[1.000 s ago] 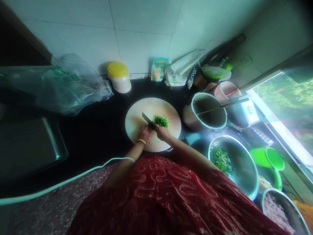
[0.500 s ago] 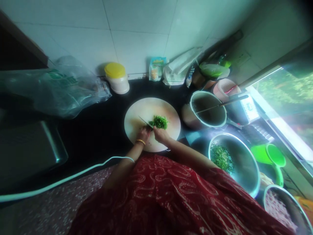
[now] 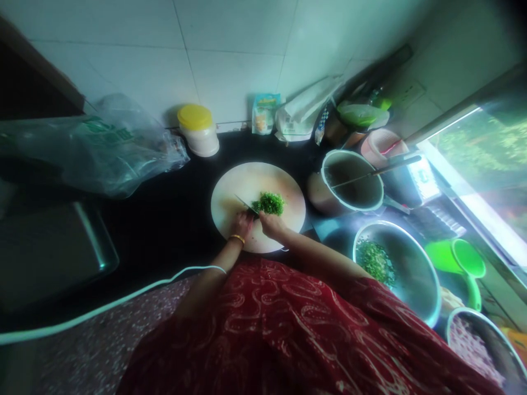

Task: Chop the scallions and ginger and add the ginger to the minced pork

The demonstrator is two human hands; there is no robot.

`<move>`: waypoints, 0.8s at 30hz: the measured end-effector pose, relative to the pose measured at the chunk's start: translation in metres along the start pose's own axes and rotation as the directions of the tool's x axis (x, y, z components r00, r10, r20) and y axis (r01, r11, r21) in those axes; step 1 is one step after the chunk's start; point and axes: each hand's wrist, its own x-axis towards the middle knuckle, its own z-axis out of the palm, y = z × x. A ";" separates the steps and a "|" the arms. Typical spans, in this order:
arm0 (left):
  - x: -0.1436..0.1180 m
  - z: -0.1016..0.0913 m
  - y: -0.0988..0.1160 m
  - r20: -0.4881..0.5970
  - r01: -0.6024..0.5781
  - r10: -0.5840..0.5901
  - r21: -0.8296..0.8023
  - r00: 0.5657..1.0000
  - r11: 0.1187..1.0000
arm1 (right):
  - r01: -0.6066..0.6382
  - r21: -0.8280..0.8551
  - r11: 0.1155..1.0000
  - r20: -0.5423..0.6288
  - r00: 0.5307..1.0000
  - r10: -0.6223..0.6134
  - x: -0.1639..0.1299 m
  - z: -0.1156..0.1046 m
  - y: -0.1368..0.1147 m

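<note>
"Knife point(image 3: 251, 209) risk?"
"The right hand point(image 3: 272, 225) grips it, just beside the left hand point(image 3: 242, 224); a slip could cut there. Whether the left is closed on anything, one cannot tell."
"Chopped greens point(image 3: 272, 203)?"
"Heaped on the board point(image 3: 255, 175), beside the knife; a wide stroke might scatter them."

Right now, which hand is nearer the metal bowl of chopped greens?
Right. The right hand, gripping the knife, is left of the bowl; the left hand is farther left.
</note>
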 end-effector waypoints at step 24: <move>-0.001 -0.002 0.002 -0.115 0.029 -0.030 -0.010 0.993 1.000 | 0.004 0.058 0.998 -0.015 1.000 -0.003 -0.013 -0.002 0.010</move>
